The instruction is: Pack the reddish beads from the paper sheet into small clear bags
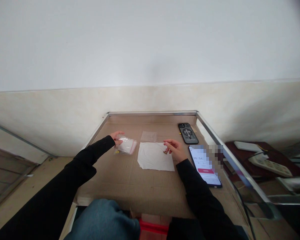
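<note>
On the table (pixel 130 188), the white paper (pixel 152 158) is lying with its long axis running crosswise before me. Left of it, the plastic bags (pixel 127 146) are stretching crosswise too, their pink-edged end facing the paper. My right hand (pixel 173 146) is bending its fingers over the paper's right side, beside a brown bit (pixel 165 152) too small for reading its direction; my left hand (pixel 117 137) is touching the bags' left end. I cannot tell whether either is pinching.

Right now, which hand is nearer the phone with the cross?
Right: the right hand is just left of the phone; the left hand is much farther left, at the clear plastic bags.
</note>
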Action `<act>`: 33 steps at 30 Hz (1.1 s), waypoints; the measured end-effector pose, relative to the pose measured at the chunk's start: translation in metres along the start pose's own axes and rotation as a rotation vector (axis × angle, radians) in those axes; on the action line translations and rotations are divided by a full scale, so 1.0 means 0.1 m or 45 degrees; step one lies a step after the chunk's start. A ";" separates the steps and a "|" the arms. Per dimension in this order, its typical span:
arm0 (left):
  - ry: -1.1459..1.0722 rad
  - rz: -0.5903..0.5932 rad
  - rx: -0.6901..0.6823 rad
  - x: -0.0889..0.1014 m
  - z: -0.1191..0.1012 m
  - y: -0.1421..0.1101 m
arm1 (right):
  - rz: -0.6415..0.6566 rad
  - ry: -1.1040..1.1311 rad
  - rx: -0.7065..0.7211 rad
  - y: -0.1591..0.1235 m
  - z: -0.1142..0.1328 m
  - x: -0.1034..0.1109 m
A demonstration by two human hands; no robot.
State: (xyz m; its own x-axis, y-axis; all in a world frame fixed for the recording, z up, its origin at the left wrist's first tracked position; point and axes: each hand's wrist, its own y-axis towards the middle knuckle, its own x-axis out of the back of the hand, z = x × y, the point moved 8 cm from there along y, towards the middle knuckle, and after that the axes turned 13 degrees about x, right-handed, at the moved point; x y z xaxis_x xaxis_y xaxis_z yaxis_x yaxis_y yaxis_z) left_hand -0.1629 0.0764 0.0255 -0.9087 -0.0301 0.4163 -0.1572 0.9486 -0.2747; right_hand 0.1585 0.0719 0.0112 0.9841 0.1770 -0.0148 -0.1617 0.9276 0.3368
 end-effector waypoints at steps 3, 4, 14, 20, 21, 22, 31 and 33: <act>0.270 0.153 0.065 -0.09 0.11 0.06 | -0.003 -0.002 -0.017 -0.01 -0.04 -0.01; 0.370 0.109 0.049 -0.06 0.11 0.08 | 0.001 -0.002 -0.019 -0.01 -0.05 -0.01; 1.323 -0.307 -0.498 -0.42 -0.67 -0.24 | 0.008 -0.037 -0.008 0.01 -0.05 -0.01; 1.439 -0.054 -0.752 -1.54 -0.90 -0.42 | -0.020 -0.061 -0.005 0.02 -0.06 0.03; 1.459 -0.014 -0.748 -1.68 -0.85 -0.42 | -0.026 -0.062 0.000 0.02 -0.06 0.03; 1.480 0.016 -0.712 -1.80 -0.79 -0.41 | -0.032 -0.063 0.002 0.02 -0.05 0.04; 1.465 -0.016 -0.439 -1.93 -0.45 -0.27 | -0.004 -0.090 0.000 0.03 -0.07 0.01; 1.458 -0.012 -0.459 -1.95 -0.44 -0.29 | -0.006 -0.115 0.008 0.02 -0.06 0.01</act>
State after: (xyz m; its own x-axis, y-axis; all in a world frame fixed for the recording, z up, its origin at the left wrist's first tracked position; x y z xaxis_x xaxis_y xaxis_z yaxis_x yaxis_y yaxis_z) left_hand 0.0357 0.0687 -0.0092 -0.0079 0.0866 0.9962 0.1213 0.9890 -0.0850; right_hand 0.1589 0.0759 0.0065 0.9874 0.1423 0.0688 -0.1573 0.9261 0.3428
